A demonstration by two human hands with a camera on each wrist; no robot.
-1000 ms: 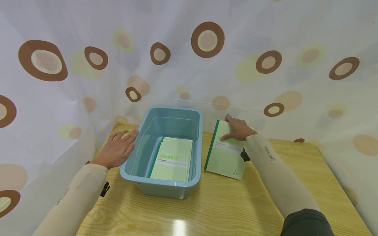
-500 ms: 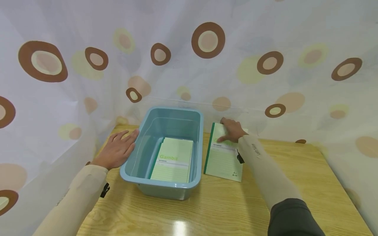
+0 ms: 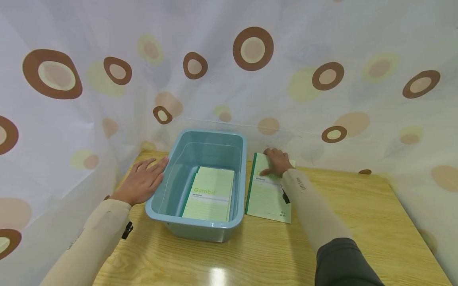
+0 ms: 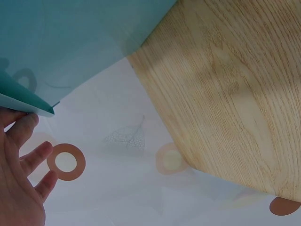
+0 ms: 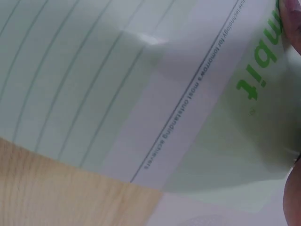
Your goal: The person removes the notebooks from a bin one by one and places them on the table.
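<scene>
Your left hand [image 3: 140,182]: loose, touching the blue basin [image 3: 198,231]
Your right hand [image 3: 277,163]: gripping 1 notebook [image 3: 266,201] beside it

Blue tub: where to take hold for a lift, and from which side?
Best bet: the rim at the middles of both long sides, one from the left, one from the right. The tub stands upright on the table, and its rim juts outward. The left grip touches the rim's left side; a notebook sits close on the right, so come in above it.
</scene>
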